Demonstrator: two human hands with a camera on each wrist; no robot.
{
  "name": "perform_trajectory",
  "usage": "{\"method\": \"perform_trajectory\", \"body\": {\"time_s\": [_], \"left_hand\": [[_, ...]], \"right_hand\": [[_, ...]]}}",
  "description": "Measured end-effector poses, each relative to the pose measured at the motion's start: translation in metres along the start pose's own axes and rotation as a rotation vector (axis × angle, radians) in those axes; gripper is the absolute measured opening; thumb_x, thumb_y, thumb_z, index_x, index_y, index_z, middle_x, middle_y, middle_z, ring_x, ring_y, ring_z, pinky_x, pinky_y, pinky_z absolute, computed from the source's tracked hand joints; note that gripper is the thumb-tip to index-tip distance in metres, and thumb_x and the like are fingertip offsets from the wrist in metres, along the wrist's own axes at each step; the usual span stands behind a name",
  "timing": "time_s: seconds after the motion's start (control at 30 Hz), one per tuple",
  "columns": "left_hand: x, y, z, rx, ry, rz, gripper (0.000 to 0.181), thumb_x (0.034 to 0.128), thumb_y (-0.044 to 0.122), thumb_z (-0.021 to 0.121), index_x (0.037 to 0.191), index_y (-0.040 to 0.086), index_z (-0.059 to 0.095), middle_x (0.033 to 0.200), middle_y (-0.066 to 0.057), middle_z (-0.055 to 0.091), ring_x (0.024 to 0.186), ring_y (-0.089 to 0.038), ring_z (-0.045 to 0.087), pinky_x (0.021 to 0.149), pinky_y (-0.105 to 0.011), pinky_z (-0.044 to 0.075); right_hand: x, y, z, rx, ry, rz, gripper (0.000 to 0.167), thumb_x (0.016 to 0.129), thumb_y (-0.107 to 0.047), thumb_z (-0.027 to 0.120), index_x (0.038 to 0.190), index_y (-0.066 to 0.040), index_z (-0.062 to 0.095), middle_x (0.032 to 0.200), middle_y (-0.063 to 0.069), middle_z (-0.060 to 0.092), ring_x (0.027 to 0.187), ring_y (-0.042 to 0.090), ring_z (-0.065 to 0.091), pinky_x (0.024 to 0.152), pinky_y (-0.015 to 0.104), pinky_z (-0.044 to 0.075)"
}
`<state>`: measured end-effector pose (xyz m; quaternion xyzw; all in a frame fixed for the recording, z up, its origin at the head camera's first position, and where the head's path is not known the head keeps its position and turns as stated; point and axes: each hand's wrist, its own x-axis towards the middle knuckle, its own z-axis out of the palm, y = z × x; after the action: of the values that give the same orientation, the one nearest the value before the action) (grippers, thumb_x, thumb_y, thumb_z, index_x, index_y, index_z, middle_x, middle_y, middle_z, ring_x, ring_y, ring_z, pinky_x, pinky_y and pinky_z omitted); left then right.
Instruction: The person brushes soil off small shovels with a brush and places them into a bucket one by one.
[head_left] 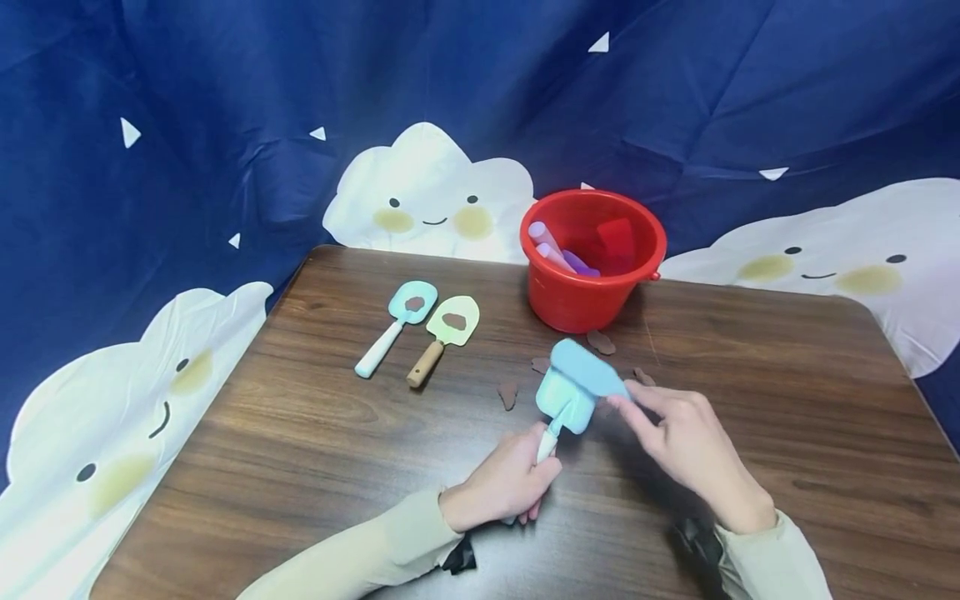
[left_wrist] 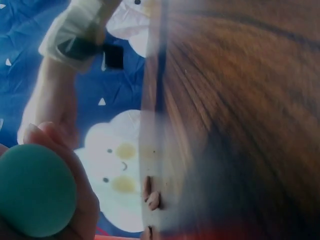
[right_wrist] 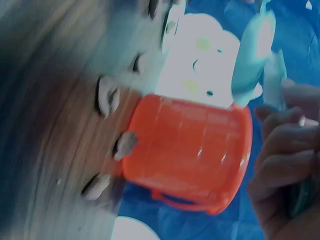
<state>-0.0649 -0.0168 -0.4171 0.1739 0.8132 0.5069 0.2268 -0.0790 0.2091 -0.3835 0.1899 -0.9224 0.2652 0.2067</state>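
Observation:
My left hand (head_left: 504, 477) grips the white handle of a small toy shovel with a pale blue blade (head_left: 562, 400). In the left wrist view, the round teal end (left_wrist: 37, 190) of the handle sticks out of the fist. My right hand (head_left: 688, 442) pinches one end of a light blue, flat, rounded piece (head_left: 587, 368) between thumb and fingers; its exact kind is unclear. In the head view this piece overlaps the upper part of the shovel blade; whether they touch cannot be told. Several brown, flat, irregular bits (head_left: 508, 396) lie around the shovel on the table.
A red bucket (head_left: 573, 300) with pink and purple handles inside stands at the back. Left of it lie a blue shovel (head_left: 381, 346) and a pale green one with a wooden handle (head_left: 426, 364), each bearing a brown bit. Blue curtain hangs behind the wooden table (head_left: 300, 433).

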Motion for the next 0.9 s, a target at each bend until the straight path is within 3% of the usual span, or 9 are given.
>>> {"method": "perform_trajectory", "body": {"time_s": [0.13, 0.27, 0.4, 0.5, 0.6, 0.67, 0.77, 0.9], "left_hand": [[-0.001, 0.0, 0.001, -0.007, -0.02, 0.003, 0.006, 0.0877, 0.008, 0.045, 0.082, 0.009, 0.044, 0.042, 0.003, 0.048, 0.029, -0.005, 0.046, 0.029, -0.031, 0.045], [0.001, 0.001, 0.001, -0.036, -0.031, -0.015, 0.006, 0.0888, 0.009, 0.045, 0.083, 0.01, 0.045, 0.041, 0.002, 0.049, 0.029, -0.005, 0.046, 0.029, -0.032, 0.045], [0.004, 0.002, 0.0, -0.113, -0.027, -0.044, 0.004, 0.0899, 0.01, 0.046, 0.086, 0.01, 0.045, 0.042, 0.001, 0.05, 0.029, -0.007, 0.047, 0.03, -0.033, 0.046], [0.006, 0.001, 0.001, -0.196, -0.015, -0.083, 0.003, 0.0904, 0.011, 0.045, 0.087, 0.009, 0.045, 0.042, 0.0, 0.049, 0.029, -0.009, 0.046, 0.029, -0.034, 0.045], [0.007, 0.001, 0.001, -0.275, 0.0, -0.126, 0.008, 0.0919, 0.014, 0.044, 0.087, 0.008, 0.046, 0.045, -0.001, 0.049, 0.029, -0.01, 0.046, 0.028, -0.032, 0.043], [0.007, 0.001, 0.0, -0.323, 0.01, -0.141, 0.009, 0.092, 0.014, 0.043, 0.086, 0.008, 0.047, 0.049, -0.001, 0.049, 0.029, -0.011, 0.046, 0.027, -0.031, 0.041], [0.005, 0.002, -0.001, -0.375, 0.022, -0.14, 0.007, 0.0904, 0.013, 0.044, 0.086, 0.008, 0.047, 0.054, -0.003, 0.049, 0.029, -0.012, 0.046, 0.026, -0.029, 0.04], [0.002, 0.005, -0.001, -0.376, 0.016, -0.132, 0.005, 0.088, 0.009, 0.043, 0.084, 0.009, 0.047, 0.055, -0.004, 0.049, 0.029, -0.012, 0.045, 0.025, -0.028, 0.04]], "right_hand": [[0.001, 0.008, 0.0, -0.022, -0.016, 0.148, 0.039, 0.082, -0.018, 0.074, 0.112, 0.007, 0.068, 0.1, 0.025, 0.071, 0.091, 0.038, 0.07, 0.077, 0.054, 0.056], [-0.002, 0.007, 0.001, -0.02, -0.029, 0.194, 0.04, 0.085, -0.021, 0.072, 0.114, 0.007, 0.067, 0.103, 0.026, 0.069, 0.095, 0.039, 0.069, 0.08, 0.055, 0.055], [-0.004, 0.002, 0.003, -0.005, -0.02, 0.077, 0.036, 0.08, -0.021, 0.076, 0.111, -0.002, 0.071, 0.103, 0.016, 0.073, 0.096, 0.03, 0.071, 0.08, 0.045, 0.056], [-0.007, 0.0, 0.003, 0.0, -0.037, -0.07, 0.035, 0.076, -0.021, 0.079, 0.108, -0.009, 0.073, 0.095, 0.002, 0.075, 0.081, 0.014, 0.071, 0.073, 0.029, 0.057], [-0.01, 0.002, 0.003, 0.016, -0.06, -0.17, 0.035, 0.075, -0.023, 0.08, 0.108, -0.013, 0.074, 0.089, -0.007, 0.072, 0.067, 0.002, 0.06, 0.06, 0.016, 0.049], [-0.012, 0.005, 0.002, 0.032, -0.08, -0.184, 0.034, 0.075, -0.023, 0.081, 0.107, -0.014, 0.074, 0.087, -0.009, 0.071, 0.065, -0.001, 0.053, 0.057, 0.012, 0.044], [-0.013, 0.012, 0.001, 0.049, -0.097, -0.144, 0.035, 0.073, -0.02, 0.082, 0.106, -0.013, 0.075, 0.092, -0.005, 0.073, 0.069, 0.003, 0.061, 0.06, 0.007, 0.044], [-0.011, 0.023, -0.001, 0.041, -0.083, -0.044, 0.039, 0.073, -0.017, 0.082, 0.111, -0.008, 0.073, 0.103, 0.007, 0.074, 0.089, 0.019, 0.072, 0.081, 0.005, 0.05]]}}
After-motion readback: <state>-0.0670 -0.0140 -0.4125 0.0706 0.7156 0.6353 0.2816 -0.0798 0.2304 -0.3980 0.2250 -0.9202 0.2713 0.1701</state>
